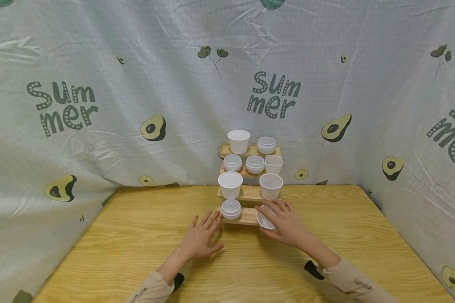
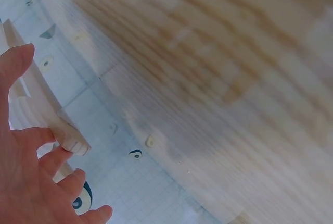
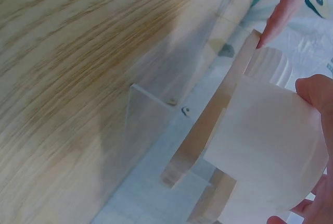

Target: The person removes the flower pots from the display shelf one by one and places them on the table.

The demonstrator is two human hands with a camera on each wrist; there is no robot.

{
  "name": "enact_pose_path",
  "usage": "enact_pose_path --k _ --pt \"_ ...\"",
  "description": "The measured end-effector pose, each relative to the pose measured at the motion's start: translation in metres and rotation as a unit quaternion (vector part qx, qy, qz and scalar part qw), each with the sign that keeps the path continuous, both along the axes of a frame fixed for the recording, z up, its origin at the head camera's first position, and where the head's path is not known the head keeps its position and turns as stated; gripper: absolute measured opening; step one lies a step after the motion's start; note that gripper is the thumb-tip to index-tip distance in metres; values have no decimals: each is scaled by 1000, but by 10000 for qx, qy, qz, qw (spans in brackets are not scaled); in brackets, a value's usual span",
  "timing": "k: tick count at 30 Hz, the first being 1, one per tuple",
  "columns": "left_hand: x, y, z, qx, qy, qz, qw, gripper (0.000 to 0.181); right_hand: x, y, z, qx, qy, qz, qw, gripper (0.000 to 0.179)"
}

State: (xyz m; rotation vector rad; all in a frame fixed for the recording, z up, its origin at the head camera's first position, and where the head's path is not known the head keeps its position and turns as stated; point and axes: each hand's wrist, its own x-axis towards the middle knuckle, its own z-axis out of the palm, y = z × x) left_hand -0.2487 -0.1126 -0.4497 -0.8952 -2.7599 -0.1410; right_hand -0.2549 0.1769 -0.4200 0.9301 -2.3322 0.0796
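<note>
The step in hand looks like seating a cup [image 1: 264, 221] at the right of the lowest shelf [image 1: 249, 216] (or lifting it; I cannot tell), and the next move calls for keeping it level. At lower centre, the left hand [image 1: 198, 242] is spread, holding nothing, fingertips touching the shelf's left end; slightly farther, right of centre, the right hand [image 1: 287, 225] curves its fingers round the cup.

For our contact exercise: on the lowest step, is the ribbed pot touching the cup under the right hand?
Apart: the head view shows bare wooden step between the ribbed pot and the cup.
</note>
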Motion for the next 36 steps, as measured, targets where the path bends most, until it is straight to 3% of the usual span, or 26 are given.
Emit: enact_pose_path --k 16,30,36 --pt "0 -2 1 8 38 -52 10000 78 7 24 0 -85 -60 -252 9996 65" --pt "1 0 3 -61 119 -94 9999 78 5 51 0 -291 283 -295 9987 64" --pt "2 0 2 10 170 -118 9998 76 4 61 1 -212 223 -524 9981 66"
